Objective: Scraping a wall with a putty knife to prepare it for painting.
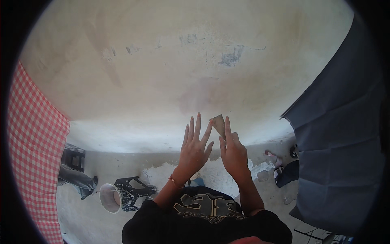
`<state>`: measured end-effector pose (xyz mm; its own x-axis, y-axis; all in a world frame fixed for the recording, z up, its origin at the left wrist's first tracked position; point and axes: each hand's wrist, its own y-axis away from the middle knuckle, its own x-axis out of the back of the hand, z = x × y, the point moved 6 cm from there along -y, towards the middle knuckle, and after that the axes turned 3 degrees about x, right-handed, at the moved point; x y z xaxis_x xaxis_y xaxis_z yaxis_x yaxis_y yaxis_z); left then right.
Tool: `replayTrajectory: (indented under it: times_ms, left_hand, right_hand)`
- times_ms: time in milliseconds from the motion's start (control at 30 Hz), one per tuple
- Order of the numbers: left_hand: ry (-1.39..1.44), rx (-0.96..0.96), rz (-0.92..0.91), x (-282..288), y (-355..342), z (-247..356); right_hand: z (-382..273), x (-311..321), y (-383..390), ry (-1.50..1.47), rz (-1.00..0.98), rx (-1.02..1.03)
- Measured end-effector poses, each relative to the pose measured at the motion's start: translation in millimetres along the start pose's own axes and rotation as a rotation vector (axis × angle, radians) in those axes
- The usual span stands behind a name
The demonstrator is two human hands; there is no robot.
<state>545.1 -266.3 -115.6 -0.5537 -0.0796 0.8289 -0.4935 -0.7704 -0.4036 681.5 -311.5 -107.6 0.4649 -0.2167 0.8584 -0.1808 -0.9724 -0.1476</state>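
Fingers fanned wide and gripping nothing, the left hand [193, 153] sets its index fingertip by the upper corner of a thin grey-brown sheet [219, 125], its lower end pinched narrowly by the right hand [234, 153] before a patchy pale wall [162, 93]. Flat, even pressure would probably serve best, thumb clear of the edge; whether sheet meets wall cannot be told. Well left of the grip hangs a checked cloth [36, 134], then a bystander's leg [75, 175], a bucket [101, 198] and a spattered black stool [129, 195]; below it, white-splashed floor [219, 171]; rightward, another dark-trousered leg [289, 173] and a grey cloth [333, 142]. Both cloths could limit sideways reach; bucket and stool could hamper footing.
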Motion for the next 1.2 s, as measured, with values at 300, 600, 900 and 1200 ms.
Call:
replayTrajectory:
  times_ms: [300,600,900,1200]
  left_hand:
    - [-0.064,-0.055,0.075,-7,-69,-32]
    - [0.054,-0.116,0.056,-32,-101,-23]
    - [-0.014,-0.15,0.179,-19,-149,19]
    - [-0.051,-0.118,0.195,-34,-177,27]
  right_hand:
    - [12,2,-54,0.084,0.132,-0.118]
    - [42,27,-87,0.062,0.312,-0.158]
    - [78,78,-137,0.104,0.589,0.029]
    - [107,84,-180,0.092,0.664,0.089]
